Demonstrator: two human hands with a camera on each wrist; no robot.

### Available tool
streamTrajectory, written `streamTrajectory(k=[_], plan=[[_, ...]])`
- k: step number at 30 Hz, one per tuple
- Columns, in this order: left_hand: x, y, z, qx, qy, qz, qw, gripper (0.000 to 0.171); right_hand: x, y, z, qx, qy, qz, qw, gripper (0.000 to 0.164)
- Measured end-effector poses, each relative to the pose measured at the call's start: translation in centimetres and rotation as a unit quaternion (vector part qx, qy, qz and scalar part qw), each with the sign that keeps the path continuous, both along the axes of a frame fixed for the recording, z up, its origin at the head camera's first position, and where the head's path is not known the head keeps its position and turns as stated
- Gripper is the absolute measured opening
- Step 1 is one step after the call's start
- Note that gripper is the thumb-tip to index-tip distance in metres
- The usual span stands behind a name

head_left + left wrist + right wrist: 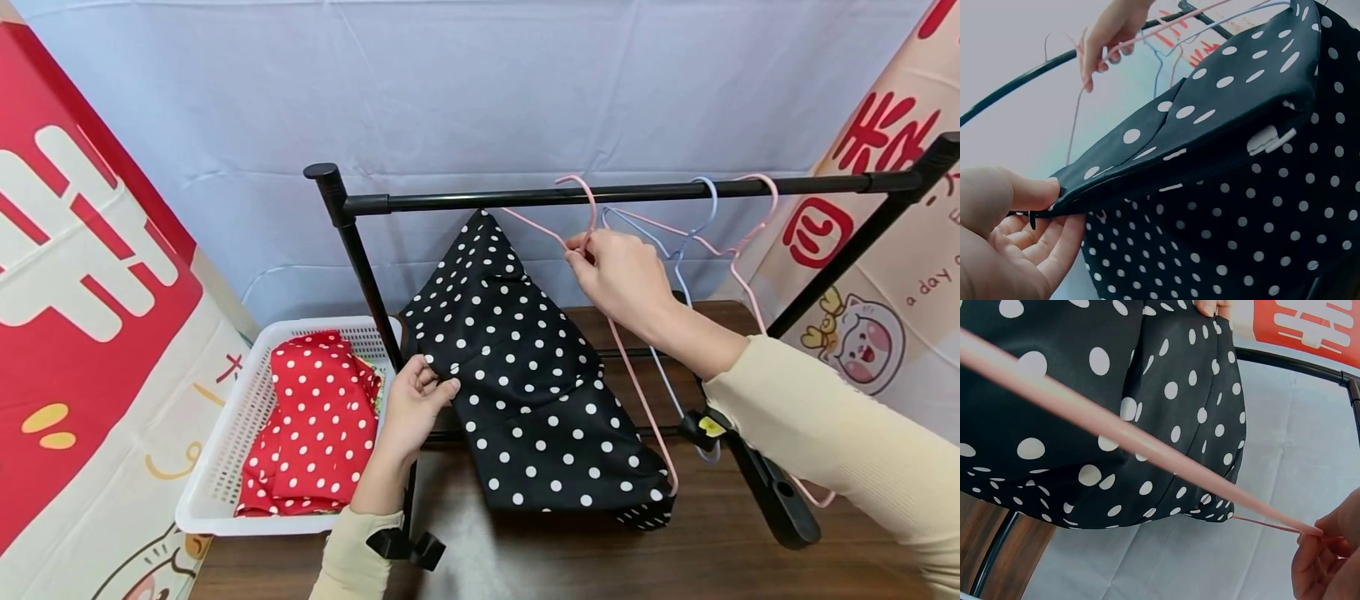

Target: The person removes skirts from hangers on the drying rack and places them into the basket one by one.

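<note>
A black cloth with white polka dots hangs from a pink hanger, draped over the hanger's left arm and lower bar. Just below the hook, my right hand pinches the hanger's neck between thumb and fingers. The hook rises at the black rail; I cannot tell whether it rests on it. My left hand pinches the cloth's left edge. In the left wrist view, the left thumb presses the hem against the fingers. In the right wrist view, the pink bar crosses in front of the cloth.
A black rack rail spans the view. Farther right on it hang a blue hanger and another pink hanger. A white basket at left holds a folded red polka-dot cloth. Everything stands on a brown wooden table.
</note>
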State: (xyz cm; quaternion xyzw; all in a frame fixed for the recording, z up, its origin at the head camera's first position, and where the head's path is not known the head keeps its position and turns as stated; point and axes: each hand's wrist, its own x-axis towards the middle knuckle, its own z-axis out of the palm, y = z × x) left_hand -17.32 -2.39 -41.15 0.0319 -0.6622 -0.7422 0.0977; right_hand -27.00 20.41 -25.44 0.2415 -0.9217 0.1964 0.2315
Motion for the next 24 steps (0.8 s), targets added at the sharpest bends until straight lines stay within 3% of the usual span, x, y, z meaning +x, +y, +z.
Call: streamTrajectory(k=[15, 24], plan=[[0.8, -1.0, 2.4, -0.057, 0.027, 0.001, 0.998, 0.028, -0.3, 0.5, -0.1, -0.013, -0.003, 0.017, 1.0, 0.023], [1.6, -1.4, 3.7, -0.067, 0.038, -0.003, 0.997, 0.03, -0.5, 0.8, 0.1, -0.018, 0.007, 0.022, 1.0, 0.023]])
